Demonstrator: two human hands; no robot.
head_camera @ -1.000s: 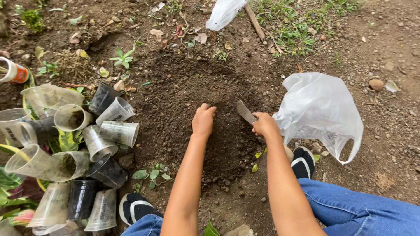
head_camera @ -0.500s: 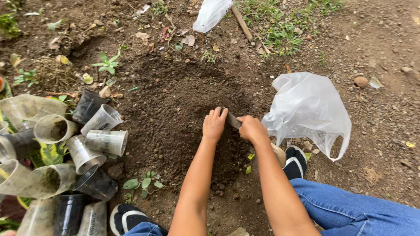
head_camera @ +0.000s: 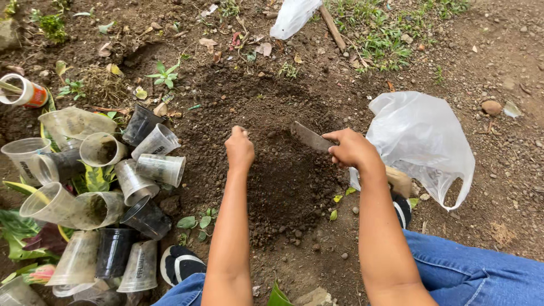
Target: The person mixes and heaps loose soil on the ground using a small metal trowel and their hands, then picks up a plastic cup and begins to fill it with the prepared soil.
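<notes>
I crouch over a patch of loose dark soil (head_camera: 283,170) and I am partway through breaking it up. My right hand (head_camera: 352,148) is wrapped tight around a flat metal blade (head_camera: 309,136), which points left and lies low over the middle of the patch; whether its tip touches the dirt I cannot tell. My left hand (head_camera: 239,152) is curled into a loose fist, knuckles down on the soil just left of the blade, and I cannot see if it pinches any dirt inside. As I judge it, the next move calls for a firm downward push of the blade into the clumps while my left hand keeps out of its edge, since the two sit close together.

A heap of plastic cups (head_camera: 96,187), some clear and some black, lies on the ground well to my left, several with dirt in them. A white plastic bag (head_camera: 422,141) slumps just beside my right wrist. The handle of the blade is hidden in my grip, my sandals (head_camera: 180,263) are partly covered by my arms, and the cups at the bottom left are cut off
</notes>
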